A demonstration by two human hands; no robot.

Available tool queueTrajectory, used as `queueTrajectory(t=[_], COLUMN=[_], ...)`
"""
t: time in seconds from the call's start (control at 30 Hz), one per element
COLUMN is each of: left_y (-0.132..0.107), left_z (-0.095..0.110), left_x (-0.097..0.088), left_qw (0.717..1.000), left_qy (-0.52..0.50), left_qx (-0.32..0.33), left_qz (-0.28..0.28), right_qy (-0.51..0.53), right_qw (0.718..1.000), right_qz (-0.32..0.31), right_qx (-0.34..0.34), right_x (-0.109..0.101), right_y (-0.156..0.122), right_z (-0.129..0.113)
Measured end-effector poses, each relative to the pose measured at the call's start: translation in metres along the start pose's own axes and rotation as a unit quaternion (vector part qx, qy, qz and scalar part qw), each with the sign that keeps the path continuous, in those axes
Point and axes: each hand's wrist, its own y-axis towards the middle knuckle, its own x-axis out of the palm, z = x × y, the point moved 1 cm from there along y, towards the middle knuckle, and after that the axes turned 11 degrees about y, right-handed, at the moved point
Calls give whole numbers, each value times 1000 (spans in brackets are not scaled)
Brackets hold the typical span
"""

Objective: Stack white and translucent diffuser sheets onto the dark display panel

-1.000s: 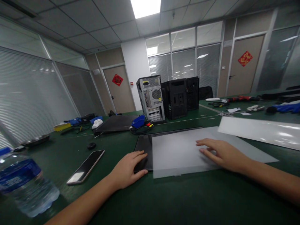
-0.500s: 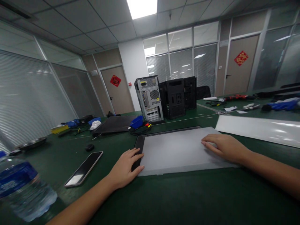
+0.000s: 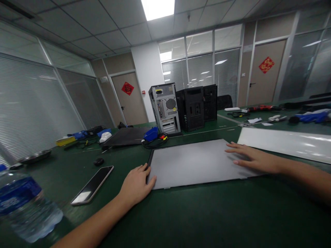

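A thin, whitish translucent sheet (image 3: 191, 163) lies flat over a dark-edged panel on the green table (image 3: 207, 213). The dark edge (image 3: 149, 158) shows along the sheet's left side. My left hand (image 3: 136, 182) rests at the sheet's left edge, its thumb on the white surface and its fingers at the dark border. On the right, my right hand (image 3: 252, 157) lies over the sheet's right part with fingers spread. Neither hand is closed round anything. The sheet's right edge is partly hidden under my right hand and forearm.
A phone (image 3: 93, 186) and a water bottle (image 3: 26, 206) stand or lie at left, near a small black round object (image 3: 98, 162). Behind are an opened computer tower (image 3: 165, 108), black cases (image 3: 193, 108) and a dark flat panel (image 3: 126, 136). A glossy white panel (image 3: 287, 143) lies right.
The white sheet has shifted left and away from me, now covering most of the dark border. My right hand has moved slightly right, with its fingers spread wider.
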Motion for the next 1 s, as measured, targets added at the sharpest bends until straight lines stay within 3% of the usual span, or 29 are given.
queueTrajectory(t=[0.23,0.5,0.73,0.83,1.0], left_y=[0,1,1,1,1], left_z=[-2,-3,-6,-5,-5], left_x=[1,-1,1,1,3], left_qw=[1000,998,998,999,998], left_qy=[-9,-48,-58,-47,-60], left_qx=[-18,-28,-20,-17,5], left_qz=[-18,-26,-3,7,12], right_qy=[8,-37,-14,-31,-100], right_qw=[999,999,999,999,974], right_qz=[24,9,-39,9,127], right_qx=[40,34,11,34,157], right_x=[-1,10,4,-1,-16], right_y=[-2,0,-3,0,0], right_z=[28,10,9,23,75])
